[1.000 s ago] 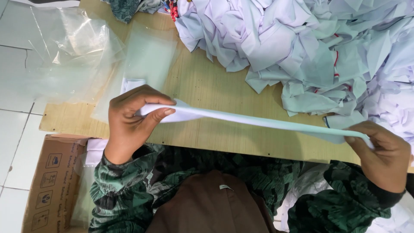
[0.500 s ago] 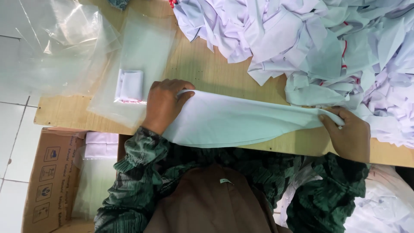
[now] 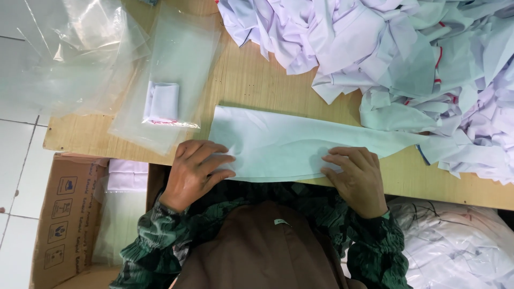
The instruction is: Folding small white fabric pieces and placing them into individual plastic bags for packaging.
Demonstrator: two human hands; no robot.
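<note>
Your left hand (image 3: pixel 195 170) lies flat, fingers spread, on the left end of the folded white cloth (image 3: pixel 289 143); your right hand (image 3: pixel 356 176) presses the same way, open and gripping nothing, on its lower edge toward the right. The cloth lies along the near edge of the wooden tabletop (image 3: pixel 251 80), a long pale strip, smooth and neatly folded, its right end running under the heap of white garments (image 3: pixel 407 59) at 1 o'clock. At 10 o'clock from your left hand sits a clear plastic bag (image 3: pixel 166 80), flat and rectangular, with a small folded white piece (image 3: pixel 162 101) inside it showing a thin red line at its lower edge. More loose clear plastic sheets (image 3: pixel 69 53) spread at 10 o'clock beyond that. At 8 o'clock, below the tabletop, stands a brown cardboard box (image 3: pixel 64 219) with small dark handling symbols printed down its flap and bagged white pieces inside.
</note>
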